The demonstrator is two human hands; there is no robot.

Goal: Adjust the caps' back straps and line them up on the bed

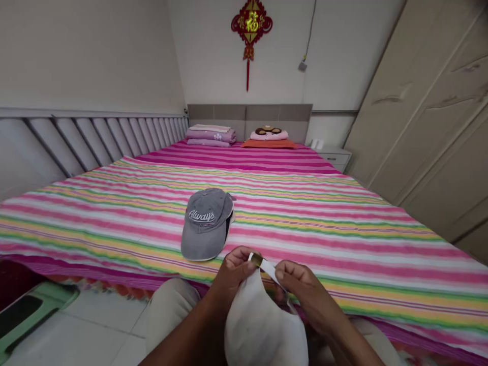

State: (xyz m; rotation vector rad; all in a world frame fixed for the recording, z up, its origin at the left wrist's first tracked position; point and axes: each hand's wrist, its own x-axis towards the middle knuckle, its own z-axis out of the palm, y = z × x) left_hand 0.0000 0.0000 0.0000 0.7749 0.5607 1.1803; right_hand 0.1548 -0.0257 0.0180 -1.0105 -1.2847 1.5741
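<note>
A white cap [263,325] is held in the person's lap, just off the near edge of the bed [343,244]. The left hand [232,277] pinches a small brass-coloured buckle [255,260] at the top of the cap. The right hand [301,290] grips the white strap [270,269] that runs from that buckle, fingers closed around it. Both hands hover over the cap, close together.

On the striped, multicoloured bedcover, near the bed's near edge and just beyond the hands, lies a grey cap [207,223] with "Always" stitched on it, brim toward the person. Nothing lies between it and the hands. At the far edge, against the headboard [249,119], sit folded purple bedding [211,136] and a pink pillow [269,135]. A red knot ornament [251,25] hangs on the wall above. A wardrobe [430,117] stands beyond the right edge of the bed.
</note>
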